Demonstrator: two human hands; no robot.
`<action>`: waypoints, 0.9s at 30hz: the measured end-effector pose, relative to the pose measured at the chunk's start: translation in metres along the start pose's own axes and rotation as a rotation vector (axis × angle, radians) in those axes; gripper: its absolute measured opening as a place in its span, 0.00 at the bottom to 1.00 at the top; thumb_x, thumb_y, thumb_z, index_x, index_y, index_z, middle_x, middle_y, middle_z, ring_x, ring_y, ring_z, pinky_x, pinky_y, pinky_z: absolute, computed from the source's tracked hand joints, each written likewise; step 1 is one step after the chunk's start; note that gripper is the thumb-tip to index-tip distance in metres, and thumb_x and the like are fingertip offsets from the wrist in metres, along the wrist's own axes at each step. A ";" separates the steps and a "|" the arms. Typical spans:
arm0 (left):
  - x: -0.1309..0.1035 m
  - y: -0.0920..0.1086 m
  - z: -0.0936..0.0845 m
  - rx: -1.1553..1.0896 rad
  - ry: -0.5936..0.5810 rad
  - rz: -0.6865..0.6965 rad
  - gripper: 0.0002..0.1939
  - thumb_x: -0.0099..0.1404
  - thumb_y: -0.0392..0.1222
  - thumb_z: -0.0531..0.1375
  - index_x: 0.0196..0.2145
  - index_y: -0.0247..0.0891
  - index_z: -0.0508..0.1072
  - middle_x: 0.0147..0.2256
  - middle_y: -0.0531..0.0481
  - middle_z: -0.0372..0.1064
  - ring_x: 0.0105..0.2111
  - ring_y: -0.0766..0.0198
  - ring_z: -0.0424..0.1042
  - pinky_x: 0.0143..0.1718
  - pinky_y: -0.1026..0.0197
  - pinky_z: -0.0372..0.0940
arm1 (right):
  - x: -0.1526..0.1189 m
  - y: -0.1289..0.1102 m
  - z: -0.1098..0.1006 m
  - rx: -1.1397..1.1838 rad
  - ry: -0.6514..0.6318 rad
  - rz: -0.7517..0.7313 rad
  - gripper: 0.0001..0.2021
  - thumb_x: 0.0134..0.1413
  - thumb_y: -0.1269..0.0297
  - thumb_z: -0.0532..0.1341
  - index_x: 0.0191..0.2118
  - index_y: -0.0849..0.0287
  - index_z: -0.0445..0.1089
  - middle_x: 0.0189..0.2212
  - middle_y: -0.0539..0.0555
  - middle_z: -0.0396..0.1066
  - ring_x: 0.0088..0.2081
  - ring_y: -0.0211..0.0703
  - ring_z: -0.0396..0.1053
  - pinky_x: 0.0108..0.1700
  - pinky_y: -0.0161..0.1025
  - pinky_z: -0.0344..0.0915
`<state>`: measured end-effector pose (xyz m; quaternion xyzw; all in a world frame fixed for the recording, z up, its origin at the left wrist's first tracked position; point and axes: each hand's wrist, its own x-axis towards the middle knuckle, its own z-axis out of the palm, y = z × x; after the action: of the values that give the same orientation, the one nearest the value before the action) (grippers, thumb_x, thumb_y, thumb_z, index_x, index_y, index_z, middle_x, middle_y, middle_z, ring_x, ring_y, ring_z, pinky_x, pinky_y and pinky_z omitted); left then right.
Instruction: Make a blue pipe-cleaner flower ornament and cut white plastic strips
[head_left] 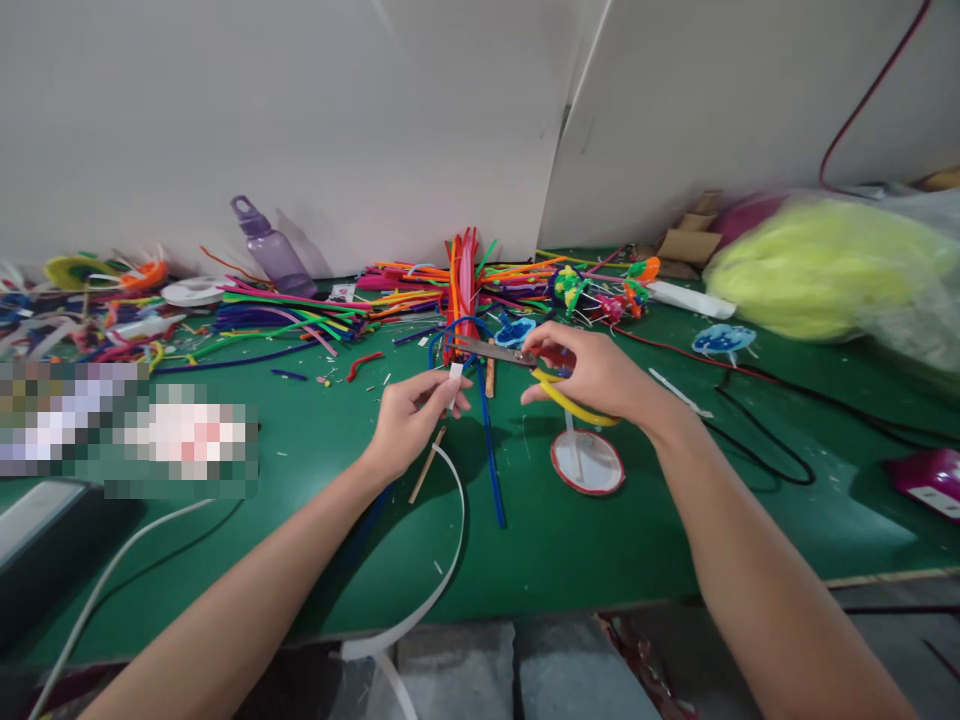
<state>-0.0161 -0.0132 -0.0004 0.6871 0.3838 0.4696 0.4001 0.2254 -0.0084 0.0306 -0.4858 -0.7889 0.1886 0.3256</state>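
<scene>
My left hand (409, 415) pinches a white strip (455, 384), whose short end sticks up above the fingertips. A long white band (459, 520) curls below this hand and hangs over the front edge; it looks like the same strip. In my right hand (585, 370) is a pair of scissors (491, 350) with yellow handles, the blades pointing left just above the strip's end. Whether the blades are apart is hard to make out. A blue pipe cleaner (491, 450) lies under the hands. Below the scissors stands a round white disc (587, 462) with a red rim.
Bundles of coloured pipe cleaners (292, 310) spread along the back of the green table (315, 560). A purple bottle (274, 250) leans by the wall. On the right are a bag of yellow material (825, 265), a black cable (772, 470) and a magenta object (930, 480).
</scene>
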 end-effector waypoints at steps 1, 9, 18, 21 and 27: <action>0.000 0.000 0.000 0.004 0.006 0.007 0.14 0.65 0.49 0.59 0.33 0.34 0.77 0.25 0.49 0.73 0.24 0.69 0.70 0.27 0.67 0.65 | 0.000 -0.001 -0.001 0.012 -0.014 0.009 0.23 0.39 0.49 0.70 0.39 0.55 0.67 0.31 0.48 0.68 0.32 0.40 0.63 0.34 0.37 0.61; 0.002 -0.001 -0.002 0.036 0.036 0.031 0.15 0.65 0.49 0.58 0.32 0.35 0.76 0.24 0.50 0.72 0.24 0.69 0.69 0.27 0.67 0.64 | -0.001 -0.002 -0.005 -0.010 -0.115 0.046 0.24 0.35 0.52 0.73 0.39 0.54 0.70 0.35 0.50 0.70 0.34 0.41 0.64 0.37 0.37 0.61; 0.001 -0.003 -0.002 0.072 0.016 0.040 0.14 0.66 0.48 0.58 0.33 0.35 0.77 0.25 0.50 0.73 0.24 0.69 0.70 0.27 0.67 0.65 | 0.000 -0.006 0.001 0.031 -0.125 0.024 0.22 0.35 0.53 0.73 0.38 0.55 0.70 0.33 0.49 0.69 0.33 0.39 0.63 0.35 0.36 0.59; 0.001 -0.003 -0.001 0.075 0.012 0.037 0.14 0.65 0.48 0.58 0.33 0.35 0.77 0.25 0.50 0.73 0.24 0.69 0.70 0.27 0.67 0.65 | 0.000 -0.004 0.002 0.049 -0.122 0.013 0.23 0.35 0.53 0.73 0.39 0.55 0.71 0.32 0.48 0.69 0.32 0.38 0.62 0.34 0.36 0.58; 0.001 -0.004 -0.001 0.095 0.012 0.030 0.14 0.66 0.47 0.58 0.33 0.34 0.77 0.25 0.50 0.74 0.24 0.69 0.70 0.28 0.67 0.65 | 0.000 -0.001 0.004 0.062 -0.128 -0.005 0.23 0.35 0.52 0.73 0.39 0.55 0.71 0.32 0.48 0.68 0.32 0.38 0.61 0.35 0.35 0.59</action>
<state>-0.0172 -0.0107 -0.0031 0.7081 0.3978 0.4608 0.3579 0.2221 -0.0084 0.0283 -0.4606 -0.8032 0.2428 0.2896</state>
